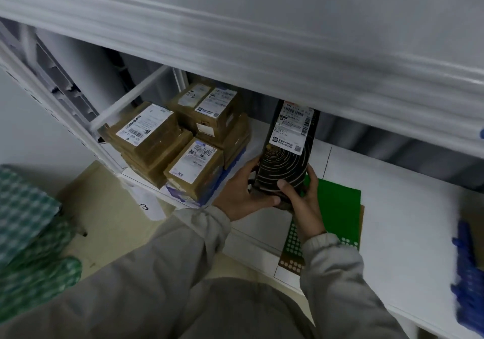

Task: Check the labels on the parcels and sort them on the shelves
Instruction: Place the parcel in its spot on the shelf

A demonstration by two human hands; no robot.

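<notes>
Upright, black spiral-patterned parcel [286, 153] bears a white label [293, 126].

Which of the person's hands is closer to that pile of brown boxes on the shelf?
Left. The left hand grips the black parcel on the side facing the brown boxes; the right hand holds its far side.
</notes>
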